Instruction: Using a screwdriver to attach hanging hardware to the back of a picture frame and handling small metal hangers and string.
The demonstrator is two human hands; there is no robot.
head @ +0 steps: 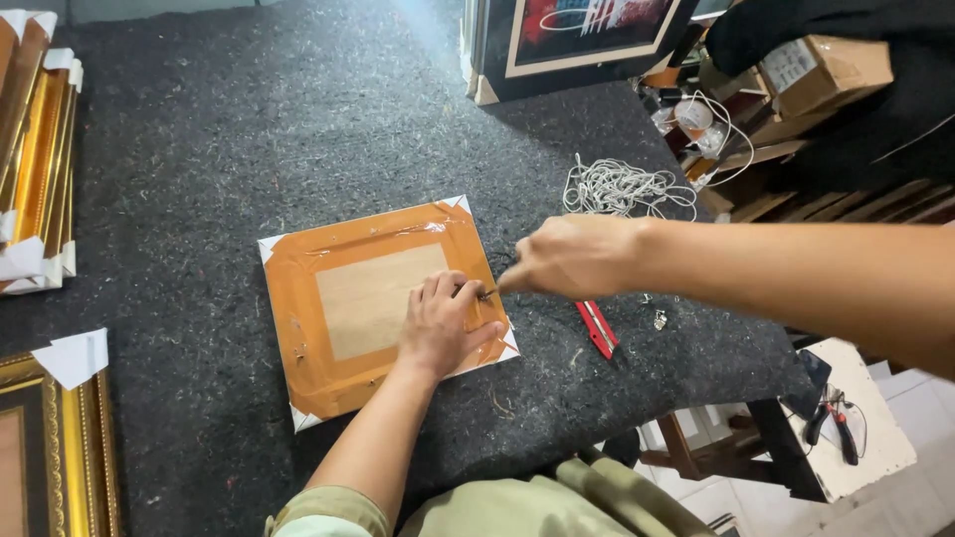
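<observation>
Across a dark felt-covered bench, a person works on the back of a small picture frame that lies face down near the middle, its long sides running from near-left to far-right. The backing is sealed with orange-brown tape around a bare tan panel, with white corner protectors showing at its corners. Gilt frames are stacked at the far left edge, and another gilt frame sits at the near left. A framed red-and-black picture leans at the far side, with a loose coil of white cord just near of it.

The left hand presses flat on the frame's right-hand border, fingers spread, pinning something small at its fingertips; what exactly cannot be made out. The right hand comes in from the right, its grip clenched around a thin tool whose tip points left and meets the frame right at the left hand's fingers. A red-handled cutter lies on the bench just right of the frame, beneath the right forearm, nearer the right hand than the left.
</observation>
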